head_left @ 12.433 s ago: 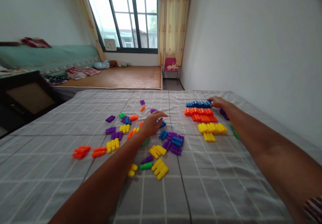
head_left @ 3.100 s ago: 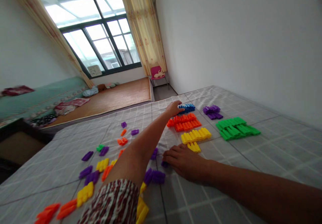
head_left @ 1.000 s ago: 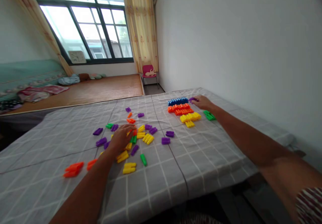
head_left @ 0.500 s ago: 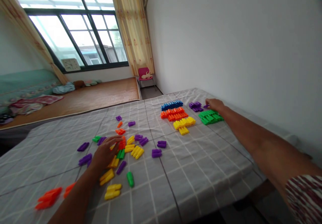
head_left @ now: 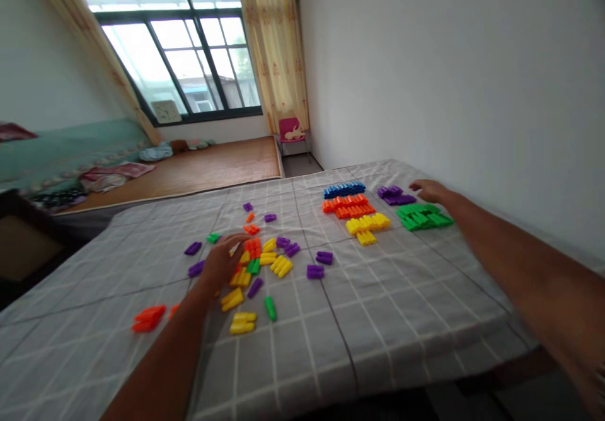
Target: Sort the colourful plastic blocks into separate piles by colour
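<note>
My left hand [head_left: 225, 258] reaches over the loose scatter of coloured plastic pieces, its fingers by an orange block [head_left: 253, 248]; what lies under the palm is hidden, and I cannot make out whether it grips anything. My right hand [head_left: 428, 189] hovers just right of the purple group [head_left: 394, 195], fingers apart, with nothing seen in them. Below it sits the green group [head_left: 424, 216]. To the left lie the blue row [head_left: 344, 189], the orange rows [head_left: 348, 206] and the yellow group [head_left: 367, 226].
A grey checked cloth [head_left: 302, 320] covers the surface. Loose purple pieces [head_left: 316, 272], a green piece [head_left: 270, 308] and an orange cluster [head_left: 149, 319] lie nearer me. The white wall [head_left: 439, 74] rises on the right. Beyond stands a pink chair [head_left: 289, 128].
The purple piece at my right fingertips now lies with the purple group, and that hand has let go. The view has turned left, shifting everything rightward. My left hand stays over the scatter.
</note>
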Demonstrator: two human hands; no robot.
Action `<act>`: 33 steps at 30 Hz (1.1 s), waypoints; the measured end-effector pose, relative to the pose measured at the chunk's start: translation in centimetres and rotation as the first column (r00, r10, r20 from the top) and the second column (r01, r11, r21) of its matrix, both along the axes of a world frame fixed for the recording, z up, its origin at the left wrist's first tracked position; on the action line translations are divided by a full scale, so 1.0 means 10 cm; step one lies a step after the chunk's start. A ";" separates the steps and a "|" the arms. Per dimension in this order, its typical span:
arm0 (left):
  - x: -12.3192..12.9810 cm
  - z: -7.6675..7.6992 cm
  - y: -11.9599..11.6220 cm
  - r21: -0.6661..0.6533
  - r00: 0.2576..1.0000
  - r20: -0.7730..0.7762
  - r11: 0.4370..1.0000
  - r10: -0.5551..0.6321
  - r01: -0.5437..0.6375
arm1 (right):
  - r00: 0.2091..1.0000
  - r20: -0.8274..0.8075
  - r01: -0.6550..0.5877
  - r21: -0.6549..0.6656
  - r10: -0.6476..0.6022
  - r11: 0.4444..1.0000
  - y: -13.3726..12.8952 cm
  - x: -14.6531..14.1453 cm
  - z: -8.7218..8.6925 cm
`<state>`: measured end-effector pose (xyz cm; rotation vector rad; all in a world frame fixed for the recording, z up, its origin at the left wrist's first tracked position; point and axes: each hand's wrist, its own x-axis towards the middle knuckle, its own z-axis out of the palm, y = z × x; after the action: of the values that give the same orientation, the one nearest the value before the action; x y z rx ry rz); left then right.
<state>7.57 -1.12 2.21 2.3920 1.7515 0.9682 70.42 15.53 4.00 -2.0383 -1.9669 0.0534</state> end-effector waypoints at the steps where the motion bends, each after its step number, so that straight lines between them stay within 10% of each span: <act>1: 0.00 0.02 -0.01 0.000 1.000 0.015 1.000 0.014 -0.014 | 0.999 0.003 0.034 0.029 -0.035 0.999 0.00 -0.04 0.04; 4: -0.02 0.01 -0.02 -0.030 0.997 0.011 0.997 0.076 -0.076 | 1.000 -0.014 -0.012 0.204 0.015 0.979 -0.04 -0.41 0.20; 8: -0.02 -0.09 -0.02 -0.172 0.997 -0.078 0.985 -0.005 -0.008 | 0.916 -0.040 -0.377 0.255 0.399 0.891 -0.36 -1.51 0.36; 15: -0.02 -0.09 0.00 -0.094 0.999 -0.010 0.995 -0.040 0.039 | 0.512 0.049 -0.859 0.044 0.858 0.510 -0.98 -3.41 0.16; 21: -0.52 0.20 -0.15 -0.062 0.892 -0.030 0.890 0.452 -0.453 | 0.599 0.028 -0.801 0.044 0.800 0.598 -0.82 -4.12 0.13; 26: -0.81 0.24 -0.28 -0.429 0.826 -0.346 0.707 0.446 -0.562 | 0.612 0.045 -0.791 0.003 0.790 0.612 -0.76 -4.40 0.04; 33: -0.61 0.31 -0.24 -0.402 0.978 0.014 0.897 0.209 -0.186 | 0.517 -0.034 -0.849 0.102 0.855 0.518 -0.99 -4.70 0.01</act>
<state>1.49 -3.49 5.26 1.9469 1.9732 0.6053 23.39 5.65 4.10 -0.7825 -2.6584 0.2693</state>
